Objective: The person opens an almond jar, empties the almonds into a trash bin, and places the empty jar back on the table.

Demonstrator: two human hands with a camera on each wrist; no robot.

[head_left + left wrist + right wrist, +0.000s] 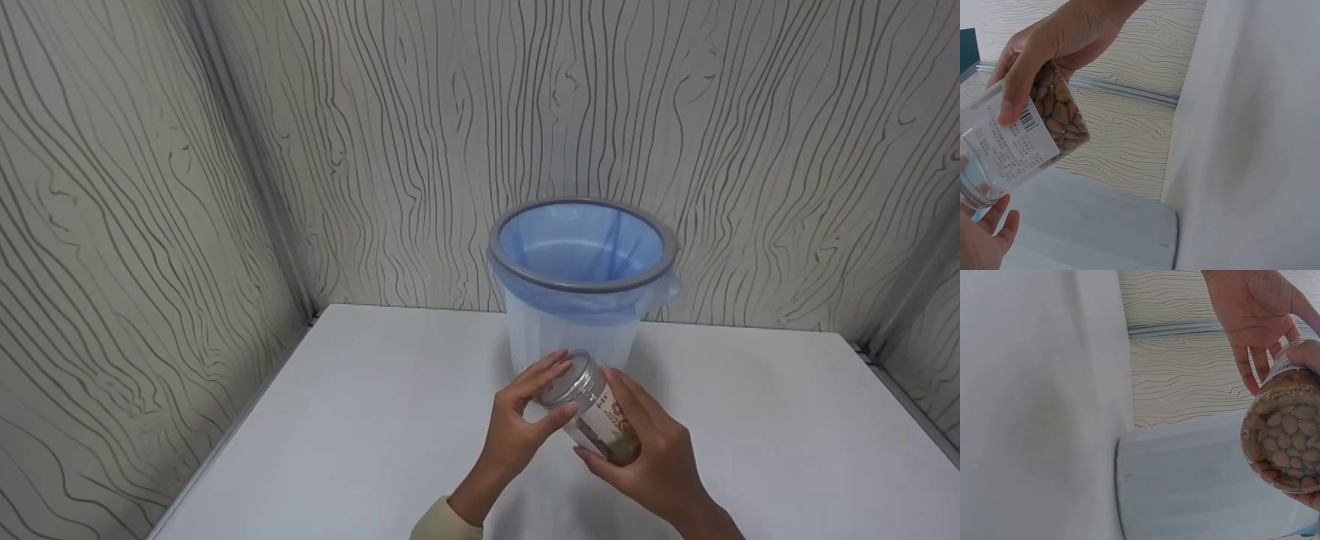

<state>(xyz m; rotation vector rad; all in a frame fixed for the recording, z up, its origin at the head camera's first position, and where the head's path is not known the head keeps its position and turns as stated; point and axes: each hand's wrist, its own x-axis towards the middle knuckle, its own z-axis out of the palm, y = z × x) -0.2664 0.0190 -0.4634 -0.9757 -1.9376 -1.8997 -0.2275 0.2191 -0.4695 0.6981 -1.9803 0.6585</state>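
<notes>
A clear plastic jar of almonds point(600, 420), with a printed label, is tilted above the table, its top end toward my left hand. My right hand point(660, 450) grips the body near the base, thumb on one side and fingers on the other. My left hand point(517, 420) is at the clear lid point(570, 382), its thumb and fingertips on opposite sides of it. Almonds point(1061, 109) lie at the lower end in the left wrist view. The jar's round base point(1289, 444) shows in the right wrist view, where my left palm point(1258, 304) appears behind it.
A white bin point(570, 341) stands on the table behind the jar, lined with a blue bag point(547, 225) under a grey ring rim point(585, 286). The white table point(360, 420) meets wood-patterned panels point(390, 150) at the back and left.
</notes>
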